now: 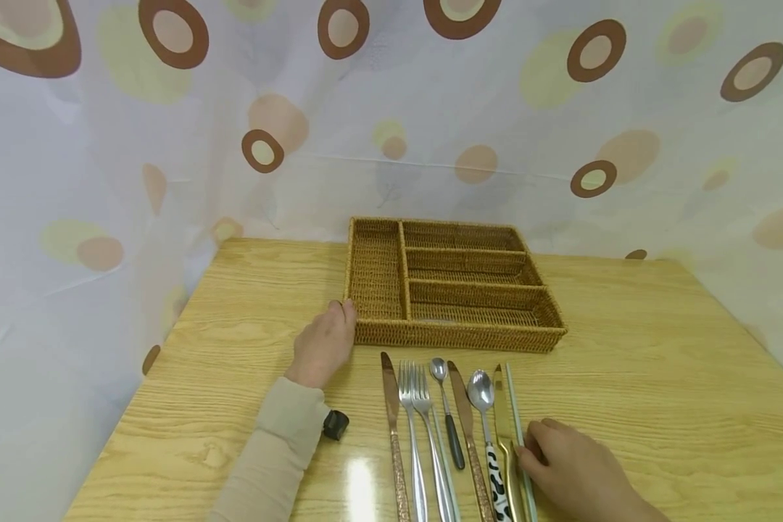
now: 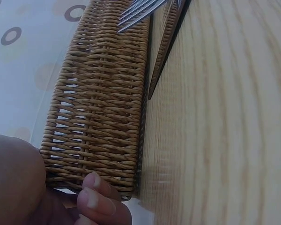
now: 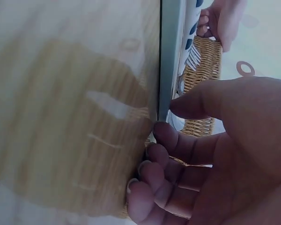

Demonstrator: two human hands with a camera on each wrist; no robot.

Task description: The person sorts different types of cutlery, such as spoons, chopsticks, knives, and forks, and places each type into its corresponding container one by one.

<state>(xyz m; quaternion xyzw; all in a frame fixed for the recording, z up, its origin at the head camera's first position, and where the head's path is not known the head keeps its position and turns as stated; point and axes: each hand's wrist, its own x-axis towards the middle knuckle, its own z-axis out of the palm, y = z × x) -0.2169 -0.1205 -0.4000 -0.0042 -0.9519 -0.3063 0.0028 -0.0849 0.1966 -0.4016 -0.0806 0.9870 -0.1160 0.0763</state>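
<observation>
Head view, left hand gripping wicker tray (near-left corner), right hand pinching pale stick

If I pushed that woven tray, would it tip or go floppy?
The wicker cutlery tray probably won't tip, being wide and low. It should stay stiff, since its dividers stand straight. It's likely light for its size: gaps show through its weave.

Bright head view, white glare on the table; right wrist view hazy and soft
</observation>
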